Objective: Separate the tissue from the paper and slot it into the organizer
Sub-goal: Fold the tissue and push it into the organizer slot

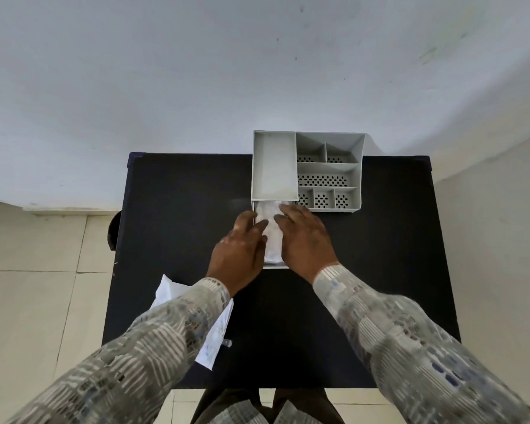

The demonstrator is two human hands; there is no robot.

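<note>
Slotting step judged in hand. Tissue (272, 237) was seen lying in the pulled-out drawer (276, 265) of the organizer (360, 169). Left hand (240, 250) and right hand (303, 240) were laid flat, fingers spread, pressing it down. Paper (218, 335) was left apart on the counter (181, 209). Next: drawer to be pushed shut, squarely.

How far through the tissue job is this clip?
Separation looks done: the paper lies apart near the table's front-left edge. In hand: left hand and right hand press the tissue into the pulled-out drawer of the organizer. Left: closing the drawer.
</note>
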